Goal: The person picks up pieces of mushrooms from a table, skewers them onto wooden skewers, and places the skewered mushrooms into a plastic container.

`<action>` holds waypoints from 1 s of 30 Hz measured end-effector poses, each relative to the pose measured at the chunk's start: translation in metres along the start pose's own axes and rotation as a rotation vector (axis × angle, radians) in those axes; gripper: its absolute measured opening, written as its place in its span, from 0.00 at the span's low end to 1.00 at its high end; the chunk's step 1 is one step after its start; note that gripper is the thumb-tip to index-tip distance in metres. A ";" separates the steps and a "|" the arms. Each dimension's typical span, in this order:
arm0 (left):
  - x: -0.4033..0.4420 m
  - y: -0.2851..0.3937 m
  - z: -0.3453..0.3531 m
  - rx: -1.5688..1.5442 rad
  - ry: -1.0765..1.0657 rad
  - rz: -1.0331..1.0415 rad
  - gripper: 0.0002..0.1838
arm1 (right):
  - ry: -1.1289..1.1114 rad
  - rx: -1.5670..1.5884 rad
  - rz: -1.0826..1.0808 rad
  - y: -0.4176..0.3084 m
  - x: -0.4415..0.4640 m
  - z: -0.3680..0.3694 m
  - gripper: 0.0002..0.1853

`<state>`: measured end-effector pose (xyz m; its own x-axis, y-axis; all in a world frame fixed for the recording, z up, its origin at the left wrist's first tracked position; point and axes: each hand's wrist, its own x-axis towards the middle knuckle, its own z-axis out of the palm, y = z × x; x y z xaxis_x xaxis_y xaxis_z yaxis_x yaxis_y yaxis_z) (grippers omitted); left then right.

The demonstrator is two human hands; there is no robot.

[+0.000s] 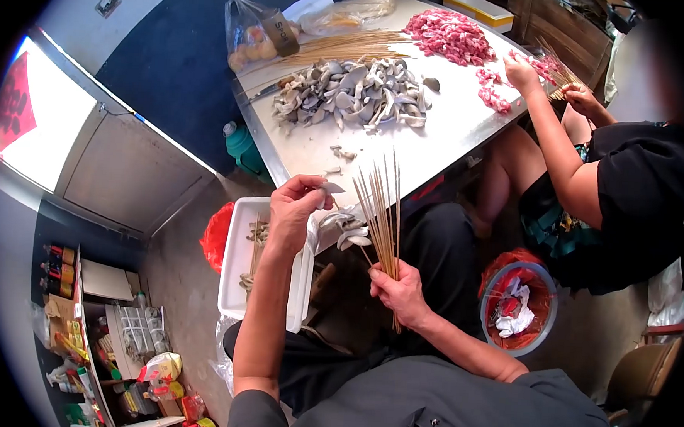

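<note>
My right hand [400, 294] is wrapped round a fanned bundle of bamboo skewers [384, 227], tips upward. One skewer leans left out of the bundle and carries several grey oyster mushroom pieces [350, 231]. To its left, my left hand [294, 205] pinches a single mushroom piece [330, 190] between thumb and fingers, close to the threaded ones. A large pile of loose oyster mushrooms [348, 94] lies on the white table [299, 151] beyond my hands, with a few small bits nearer the edge. Finished-looking mushroom skewers [257, 244] lie in a white plastic tray [232, 291] by my left forearm.
Loose bamboo skewers [343, 45] and a plastic bag [247, 34] lie at the table's back. At right, a co-worker [569, 167] holds skewers beside a meat pile [448, 37]. A lined bin [537, 336] stands on the floor; cluttered shelves [129, 357] are lower left.
</note>
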<state>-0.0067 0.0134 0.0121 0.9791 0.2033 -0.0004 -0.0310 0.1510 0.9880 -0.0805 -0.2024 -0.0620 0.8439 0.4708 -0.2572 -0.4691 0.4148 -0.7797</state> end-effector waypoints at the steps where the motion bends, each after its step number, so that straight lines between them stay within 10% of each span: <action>1: -0.002 -0.002 0.000 0.017 -0.019 0.032 0.07 | 0.004 -0.011 0.007 0.000 0.000 0.000 0.07; 30: -0.049 -0.022 0.023 0.061 0.001 0.081 0.10 | 0.021 -0.043 -0.022 0.006 0.005 0.001 0.07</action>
<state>-0.0496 -0.0218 -0.0063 0.9737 0.2132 0.0801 -0.0980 0.0748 0.9924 -0.0796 -0.1970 -0.0671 0.8593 0.4455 -0.2512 -0.4390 0.3908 -0.8090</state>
